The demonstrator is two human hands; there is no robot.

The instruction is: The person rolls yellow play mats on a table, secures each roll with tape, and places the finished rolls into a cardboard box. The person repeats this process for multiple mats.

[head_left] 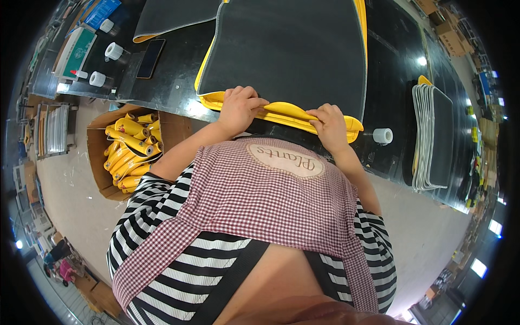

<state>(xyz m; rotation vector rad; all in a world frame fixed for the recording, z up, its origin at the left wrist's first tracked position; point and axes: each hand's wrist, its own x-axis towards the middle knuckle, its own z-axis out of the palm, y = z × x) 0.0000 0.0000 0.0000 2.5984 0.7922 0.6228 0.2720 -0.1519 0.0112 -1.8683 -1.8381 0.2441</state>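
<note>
A large black mat (pixel 292 54) with a yellow underside lies on the dark table in front of me. Its near edge is turned up into a yellow fold (pixel 290 112), curled over toward the far side. My left hand (pixel 238 111) pinches this fold near its left end, thumb and fingers closed on it. Toward the fold's right end, my right hand (pixel 329 125) grips it the same way. Both forearms reach over the table's near edge. What lies inside the fold is hidden.
Left of the table stands a cardboard box (pixel 97 157) of yellow rolls. The table (pixel 387 70) also bears a phone (pixel 151 58), tape rolls (pixel 383 136), a small bottle (pixel 79 73), a green-and-white box (pixel 81 53), another mat (pixel 170 19) and, at right, a stack of mats (pixel 433 135).
</note>
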